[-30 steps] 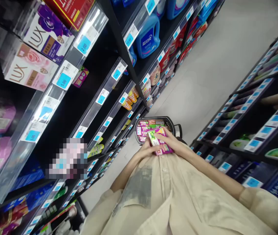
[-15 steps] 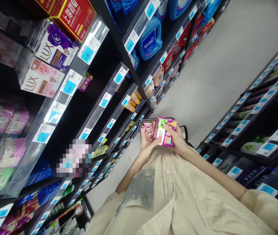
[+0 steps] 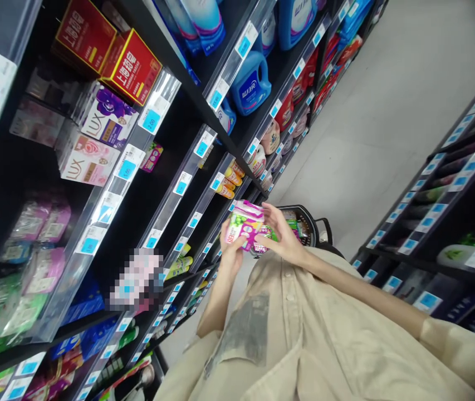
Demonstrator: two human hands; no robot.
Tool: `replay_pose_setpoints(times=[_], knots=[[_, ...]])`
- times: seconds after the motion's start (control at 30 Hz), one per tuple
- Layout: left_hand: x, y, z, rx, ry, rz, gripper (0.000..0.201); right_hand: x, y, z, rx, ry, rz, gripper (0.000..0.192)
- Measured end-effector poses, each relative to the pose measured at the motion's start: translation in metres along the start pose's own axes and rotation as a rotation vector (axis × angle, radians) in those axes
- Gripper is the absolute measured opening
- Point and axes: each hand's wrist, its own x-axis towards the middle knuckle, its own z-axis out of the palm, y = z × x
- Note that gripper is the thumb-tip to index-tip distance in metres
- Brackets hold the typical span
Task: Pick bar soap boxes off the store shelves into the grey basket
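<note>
My left hand (image 3: 229, 255) grips a flat pink-and-white packet with green pictures (image 3: 241, 221), its thumb across the lower front. On the packet's other side is my right hand (image 3: 283, 236), fingers spread and curved around its edge. Whether those fingertips touch it, I cannot tell. Just beyond and below the hands, a black shopping basket (image 3: 314, 227) holds similar pink packets (image 3: 267, 233) and green items, partly hidden by my right hand.
Shelves along the left bear LUX soap boxes (image 3: 91, 160), red-and-yellow boxes (image 3: 133, 67) and blue detergent jugs (image 3: 250, 83). A similar pink packet (image 3: 152, 157) sits on a left shelf. Another stocked shelf (image 3: 466, 223) runs along the right. Grey floor (image 3: 358, 111) stretches between them.
The packet has moved left, out from above the basket, and from my right hand into my left. My right hand's fingers have spread. More of the basket shows on the right.
</note>
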Motion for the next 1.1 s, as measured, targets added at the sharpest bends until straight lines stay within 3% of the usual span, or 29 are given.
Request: replay_pose_setpoints(times=[0.17,0.3,0.43,0.57,0.7,0.93,1.1], knots=[[0.047,0.095,-0.03,0.133,0.089,0.25,0.083,-0.013,0.014,-0.029,-0.004,-0.032,0.114,0.059],[0.083,0.178,-0.041,0.268,0.166,0.45,0.072,-0.021,0.025,-0.046,-0.02,0.027,0.183,0.051],[0.119,0.228,-0.047,0.32,0.207,0.551,0.065,-0.017,0.024,-0.051,0.006,0.097,0.203,0.051],[0.157,0.249,-0.043,0.456,0.206,0.683,0.069,-0.01,0.019,-0.05,0.003,0.129,0.193,0.054],[0.188,0.254,-0.038,0.614,0.306,0.673,0.072,-0.008,0.019,-0.05,-0.015,0.147,0.183,0.056],[0.196,0.265,-0.046,1.227,0.468,0.744,0.072,-0.011,0.018,-0.06,-0.064,0.208,0.164,0.055],[0.197,0.274,-0.048,1.402,0.294,0.753,0.062,-0.008,0.02,-0.063,-0.077,0.219,0.173,0.052]])
